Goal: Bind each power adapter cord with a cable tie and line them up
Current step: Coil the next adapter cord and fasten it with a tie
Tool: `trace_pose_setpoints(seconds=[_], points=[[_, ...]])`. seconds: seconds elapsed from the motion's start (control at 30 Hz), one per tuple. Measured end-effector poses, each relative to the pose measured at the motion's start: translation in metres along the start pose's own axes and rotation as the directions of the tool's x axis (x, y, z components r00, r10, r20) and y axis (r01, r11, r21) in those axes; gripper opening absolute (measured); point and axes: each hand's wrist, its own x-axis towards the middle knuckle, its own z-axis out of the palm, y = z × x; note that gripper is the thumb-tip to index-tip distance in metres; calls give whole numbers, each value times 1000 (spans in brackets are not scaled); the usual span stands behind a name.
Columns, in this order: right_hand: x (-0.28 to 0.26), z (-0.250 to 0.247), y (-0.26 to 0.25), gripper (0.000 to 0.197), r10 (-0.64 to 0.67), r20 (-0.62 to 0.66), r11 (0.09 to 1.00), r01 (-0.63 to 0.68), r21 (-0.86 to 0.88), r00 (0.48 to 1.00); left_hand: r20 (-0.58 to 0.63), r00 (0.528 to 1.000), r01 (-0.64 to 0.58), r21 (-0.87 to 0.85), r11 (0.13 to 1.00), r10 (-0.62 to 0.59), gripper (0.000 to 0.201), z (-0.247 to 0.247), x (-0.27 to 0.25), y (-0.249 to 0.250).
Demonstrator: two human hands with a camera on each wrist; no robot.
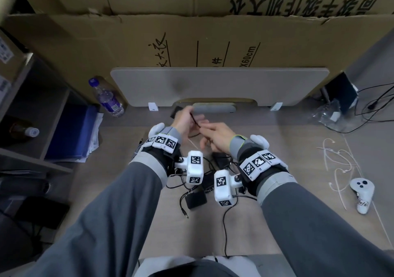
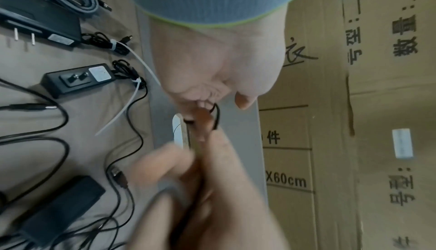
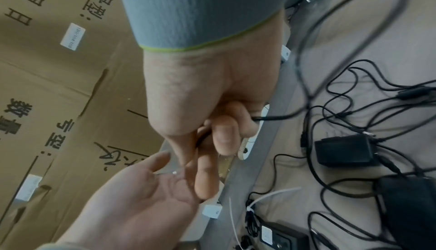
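Observation:
Both hands are raised above the desk [image 1: 119,170] near its far edge. My left hand [image 1: 183,118] curls its fingers round a thin black adapter cord [image 1: 195,120]; the left wrist view shows the cord [image 2: 217,117] looped at the fingers of the left hand [image 2: 205,104]. My right hand [image 1: 215,134] pinches the same cord [image 3: 271,117] right beside it, and the slack swings out in a wide loop. Several untied black adapters [image 1: 196,199] lie tangled below my wrists. Two adapters [image 2: 73,80] with white cable ties [image 2: 136,84] on their cords lie side by side.
Loose white cable ties [image 1: 341,170] and a white controller [image 1: 362,193] lie at the right. A water bottle [image 1: 106,97] leans at the far left, a plastic bag [image 1: 330,114] at the far right. A grey panel [image 1: 213,85] and cardboard boxes [image 1: 213,42] close off the back.

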Motion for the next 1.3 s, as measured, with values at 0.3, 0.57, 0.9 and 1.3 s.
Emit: trace_pose_setpoints(seconds=[0.3, 0.57, 0.9, 1.3], points=[[-4, -23, 42, 42, 257, -427, 887, -386, -252, 867, 128, 985, 73, 322, 944, -120, 48, -16, -10, 4], [8, -4, -4, 31, -17, -108, 1000, 18, 7, 994, 156, 978, 63, 399, 915, -136, 66, -1, -12, -21], [5, -15, 38, 42, 154, -342, 935, -249, -253, 927, 162, 979, 57, 361, 931, -123, 71, -5, -16, 4], [5, -2, 9, 20, -47, -15, 998, 47, -51, 999, 154, 972, 102, 396, 912, -176, 70, -9, -9, -14]])
